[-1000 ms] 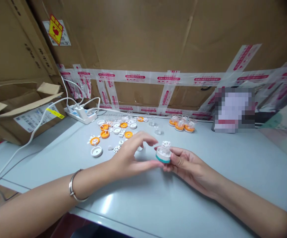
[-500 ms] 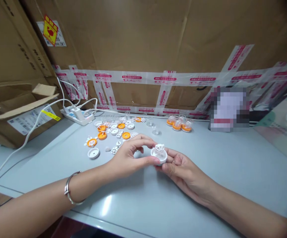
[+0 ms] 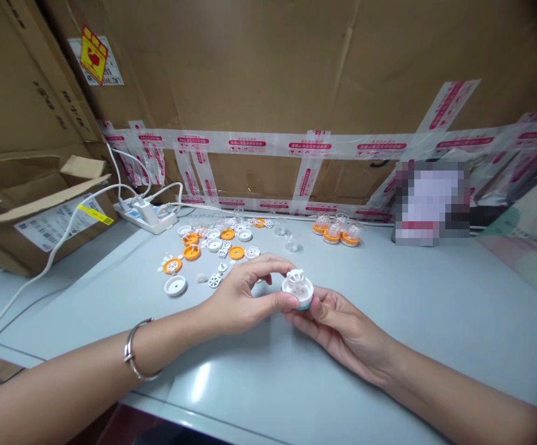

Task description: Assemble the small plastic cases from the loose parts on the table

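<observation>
Just above the table, both hands hold one small round white plastic assembly (image 3: pixel 298 289). It has a raised rim, a clear piece inside and a white openwork part standing up in the middle; a bit of green shows underneath. My left hand (image 3: pixel 243 300) pinches its left side, thumb in front and index finger behind. From the right and below, my right hand (image 3: pixel 349 330) grips the lower edge between thumb and fingers. Left of the hands lie loose parts: a white round cup (image 3: pixel 175 285), an orange ring (image 3: pixel 236 252) and a white spoked disc (image 3: pixel 215 280).
Several orange-based pieces with clear tops (image 3: pixel 333 232) stand together at the back. Clear caps (image 3: pixel 291 242) lie near them. A power strip (image 3: pixel 150 217) with white cables and an open carton (image 3: pixel 41 210) are on the left. A large taped cardboard box (image 3: pixel 259 74) walls off the back.
The assembly has tilted slightly in the hands, and green now shows beneath it. The right-hand fingers have shifted a little along its lower edge. The loose parts stay put.
</observation>
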A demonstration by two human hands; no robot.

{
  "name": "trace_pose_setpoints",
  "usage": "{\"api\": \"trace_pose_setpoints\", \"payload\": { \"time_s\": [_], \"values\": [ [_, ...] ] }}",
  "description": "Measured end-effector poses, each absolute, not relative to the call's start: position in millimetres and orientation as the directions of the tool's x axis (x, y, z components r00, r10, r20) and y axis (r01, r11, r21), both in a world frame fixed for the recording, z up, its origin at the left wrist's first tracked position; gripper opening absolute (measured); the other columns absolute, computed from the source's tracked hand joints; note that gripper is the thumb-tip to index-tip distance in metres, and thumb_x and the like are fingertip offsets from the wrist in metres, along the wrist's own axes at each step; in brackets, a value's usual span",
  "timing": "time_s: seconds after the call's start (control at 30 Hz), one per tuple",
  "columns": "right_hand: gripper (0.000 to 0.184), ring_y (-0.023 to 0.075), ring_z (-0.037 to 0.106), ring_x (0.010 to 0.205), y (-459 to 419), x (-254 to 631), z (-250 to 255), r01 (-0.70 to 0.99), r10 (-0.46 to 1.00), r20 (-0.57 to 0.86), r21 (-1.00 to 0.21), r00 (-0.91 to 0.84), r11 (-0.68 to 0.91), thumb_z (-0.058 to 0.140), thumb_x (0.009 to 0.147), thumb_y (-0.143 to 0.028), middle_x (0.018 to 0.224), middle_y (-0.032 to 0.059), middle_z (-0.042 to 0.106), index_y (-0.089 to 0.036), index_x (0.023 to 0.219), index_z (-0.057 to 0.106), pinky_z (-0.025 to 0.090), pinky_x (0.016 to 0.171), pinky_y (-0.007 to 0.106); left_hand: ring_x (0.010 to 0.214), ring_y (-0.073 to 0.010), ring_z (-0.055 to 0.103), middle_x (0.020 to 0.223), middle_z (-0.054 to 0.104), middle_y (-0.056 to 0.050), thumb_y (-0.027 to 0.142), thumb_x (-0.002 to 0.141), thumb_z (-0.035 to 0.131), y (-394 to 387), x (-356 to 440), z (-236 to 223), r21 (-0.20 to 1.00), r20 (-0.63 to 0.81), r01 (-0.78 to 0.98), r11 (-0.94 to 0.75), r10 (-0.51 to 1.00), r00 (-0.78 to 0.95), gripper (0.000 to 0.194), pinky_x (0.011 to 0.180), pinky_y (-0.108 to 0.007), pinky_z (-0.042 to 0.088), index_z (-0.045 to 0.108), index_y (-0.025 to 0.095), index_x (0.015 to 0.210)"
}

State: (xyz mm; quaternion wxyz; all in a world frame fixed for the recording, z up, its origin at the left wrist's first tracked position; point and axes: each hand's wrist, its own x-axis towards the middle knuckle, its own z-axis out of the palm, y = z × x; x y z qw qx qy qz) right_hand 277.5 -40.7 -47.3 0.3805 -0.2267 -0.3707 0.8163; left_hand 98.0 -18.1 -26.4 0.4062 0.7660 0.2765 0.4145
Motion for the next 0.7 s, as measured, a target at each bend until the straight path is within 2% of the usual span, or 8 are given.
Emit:
{"api": "trace_pose_setpoints", "payload": {
  "time_s": [0.27,0.47,0.7],
  "values": [
    [0.018,0.0083,0.066,0.078,-39.9,278.9,-50.9,-0.497,0.779,-0.121,-0.708,-0.615,-0.502,0.07,0.077,-0.028,0.082,0.0023,0.071,-0.013,0.086,0.071,0.05,0.082,0.017,0.095,-0.0188,0.056,0.102,0.061,-0.008,0.027,0.078,0.064,-14.0,94.6,-26.3,0.872,0.332,0.13,-0.472,0.765,0.551,0.02,0.078,-0.03,0.045,0.063,0.016,0.095],
    [0.019,0.0093,0.068,0.073,-39.8,278.0,-50.2,-0.498,0.77,-0.193,-0.663,-0.608,-0.559,0.074,0.071,-0.029,0.076,0.0039,0.072,-0.012,0.08,0.07,0.052,0.074,0.016,0.097,-0.0187,0.056,0.104,0.06,-0.007,0.026,0.078,0.064,-11.7,94.1,-25.8,0.901,0.285,0.111,-0.418,0.767,0.575,0.022,0.077,-0.029,0.045,0.063,0.016,0.097],
    [0.022,0.0089,0.067,0.07,-37.7,280.0,-53.5,-0.482,0.75,-0.208,-0.652,-0.628,-0.585,0.068,0.077,-0.034,0.074,0.0058,0.071,-0.012,0.08,0.069,0.052,0.071,0.016,0.097,-0.0182,0.056,0.105,0.061,-0.006,0.025,0.078,0.063,-11.9,93.3,-24.4,0.888,0.288,0.126,-0.442,0.749,0.596,0.022,0.078,-0.028,0.045,0.062,0.017,0.099]
  ]
}}
